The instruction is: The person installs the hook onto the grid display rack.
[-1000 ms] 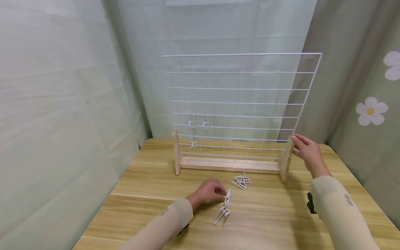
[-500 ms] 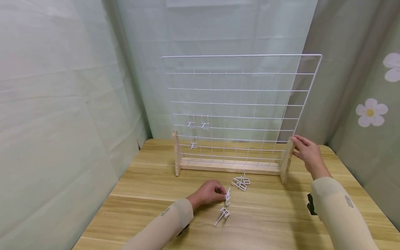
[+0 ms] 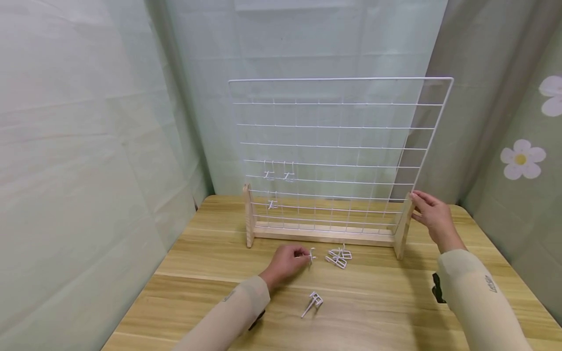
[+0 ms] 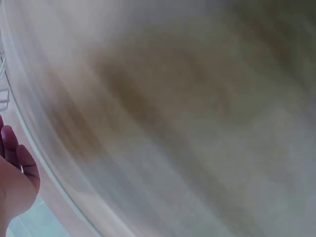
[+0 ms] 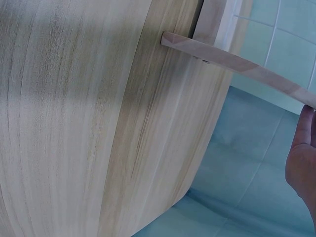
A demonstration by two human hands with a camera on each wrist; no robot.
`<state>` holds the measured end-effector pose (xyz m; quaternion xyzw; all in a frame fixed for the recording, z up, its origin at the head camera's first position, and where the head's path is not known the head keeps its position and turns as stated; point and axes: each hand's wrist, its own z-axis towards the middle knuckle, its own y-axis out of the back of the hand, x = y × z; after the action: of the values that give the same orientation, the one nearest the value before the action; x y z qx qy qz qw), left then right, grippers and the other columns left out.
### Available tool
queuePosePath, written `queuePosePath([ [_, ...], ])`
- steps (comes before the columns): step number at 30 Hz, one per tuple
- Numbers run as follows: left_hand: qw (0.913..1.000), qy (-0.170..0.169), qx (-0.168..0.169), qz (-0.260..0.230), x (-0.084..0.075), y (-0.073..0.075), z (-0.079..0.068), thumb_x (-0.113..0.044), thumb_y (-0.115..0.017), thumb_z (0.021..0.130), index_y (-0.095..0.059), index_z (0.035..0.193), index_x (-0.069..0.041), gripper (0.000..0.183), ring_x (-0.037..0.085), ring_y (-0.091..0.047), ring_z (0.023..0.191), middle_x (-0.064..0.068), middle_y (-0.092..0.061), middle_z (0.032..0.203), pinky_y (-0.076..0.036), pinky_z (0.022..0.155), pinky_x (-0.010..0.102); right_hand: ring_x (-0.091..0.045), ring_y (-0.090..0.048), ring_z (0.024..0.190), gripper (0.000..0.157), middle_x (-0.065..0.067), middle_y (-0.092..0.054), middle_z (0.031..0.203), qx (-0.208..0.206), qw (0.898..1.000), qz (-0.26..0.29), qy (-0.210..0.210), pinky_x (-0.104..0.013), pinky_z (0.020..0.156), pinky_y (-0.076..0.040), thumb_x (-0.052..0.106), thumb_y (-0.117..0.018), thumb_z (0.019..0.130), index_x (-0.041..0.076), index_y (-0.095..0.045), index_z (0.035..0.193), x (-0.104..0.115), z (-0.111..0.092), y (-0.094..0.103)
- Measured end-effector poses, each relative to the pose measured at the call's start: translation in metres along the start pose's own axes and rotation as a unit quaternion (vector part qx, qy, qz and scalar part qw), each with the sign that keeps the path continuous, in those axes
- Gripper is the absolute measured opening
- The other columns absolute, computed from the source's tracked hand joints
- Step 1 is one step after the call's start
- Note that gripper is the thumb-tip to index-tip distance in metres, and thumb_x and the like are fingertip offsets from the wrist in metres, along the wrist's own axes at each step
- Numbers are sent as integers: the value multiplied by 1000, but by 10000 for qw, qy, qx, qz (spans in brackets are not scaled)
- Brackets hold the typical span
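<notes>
In the head view a white wire grid rack (image 3: 338, 127) stands upright in a wooden base (image 3: 325, 235). Three white wire hooks hang at its lower left, one of them a hook (image 3: 272, 204) below the other two. My left hand (image 3: 285, 263) pinches a white wire hook (image 3: 311, 255) just above the table, in front of the base. With thumb and fingers my right hand (image 3: 433, 214) grips the top of the right wooden post (image 3: 405, 225). The left wrist view catches only part of the left hand (image 4: 19, 173) at its edge; the held hook's details are unclear there.
Right of the left hand lies a small pile of wire hooks (image 3: 339, 255). Another hook (image 3: 313, 303) lies nearer the front of the wooden table (image 3: 197, 292). Pale green cloth (image 3: 105, 146) surrounds the table's back and sides.
My left hand has picked up a hook that lay beside the front one and moved it away from me and slightly left. My right hand stays on the post.
</notes>
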<state>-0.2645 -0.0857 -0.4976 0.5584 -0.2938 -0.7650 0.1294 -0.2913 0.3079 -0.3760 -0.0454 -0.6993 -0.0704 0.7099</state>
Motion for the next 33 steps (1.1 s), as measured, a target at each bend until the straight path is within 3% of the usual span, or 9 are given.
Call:
queuePosePath([
  [5, 9987, 135, -442, 220, -4, 6, 3, -15, -71, 88, -74, 84, -10, 6, 7, -58, 76, -7, -67, 79, -49, 71, 26, -9, -54, 108, 62, 16, -58, 103, 4, 9999, 157, 7, -16, 73, -53, 39, -65, 94, 2, -49, 141, 0, 0, -1],
  [10, 9945, 381, -934, 283, -8, 10, 5, -14, -69, 87, -73, 83, -13, 6, 8, -56, 71, -8, -64, 75, -48, 67, 27, -9, -54, 106, 53, 16, -59, 102, 18, 10000, 82, 30, -17, 74, -53, 39, -65, 94, 7, -55, 135, 0, 1, -1],
  [16, 9821, 709, -1742, 128, -12, 15, 10, -19, -72, 84, -71, 81, -15, 5, 10, -55, 69, -8, -62, 73, -47, 66, 29, -6, -54, 102, 40, 18, -60, 99, 9, 9999, 157, 32, -16, 73, -53, 39, -66, 94, 15, -62, 125, 0, 1, 0],
  [20, 9680, 835, -2361, 136, -15, 17, 14, -18, -71, 84, -70, 81, -15, 5, 11, -55, 67, -6, -62, 73, -47, 64, 30, -5, -54, 99, 38, 18, -60, 99, -1, 9997, 222, 31, -16, 72, -53, 39, -66, 94, 15, -62, 123, 0, -1, 1],
  [24, 9486, 1070, -2973, 175, -22, 16, 20, -19, -70, 84, -71, 82, -14, 5, 13, -56, 65, -5, -62, 72, -45, 60, 33, -6, -54, 101, 48, 18, -59, 99, 1, 9997, 224, 30, -16, 72, -53, 38, -66, 94, 9, -58, 131, 2, -2, 2],
  [30, 9101, 1058, -3987, 384, -43, 16, 37, -20, -68, 82, -72, 80, -12, 8, 18, -61, 62, -3, -65, 68, -46, 58, 39, -10, -54, 108, 54, 16, -57, 102, 5, 10000, 64, 12, -16, 74, -53, 41, -65, 94, 8, -55, 136, 2, -2, 1],
  [33, 8945, 1061, -4325, 388, -53, 17, 47, -21, -69, 82, -71, 79, -13, 9, 19, -60, 61, -3, -64, 67, -45, 57, 40, -15, -52, 114, 54, 15, -56, 105, 12, 10000, 2, -50, -16, 75, -53, 42, -65, 94, 10, -55, 136, 2, -1, 0],
])
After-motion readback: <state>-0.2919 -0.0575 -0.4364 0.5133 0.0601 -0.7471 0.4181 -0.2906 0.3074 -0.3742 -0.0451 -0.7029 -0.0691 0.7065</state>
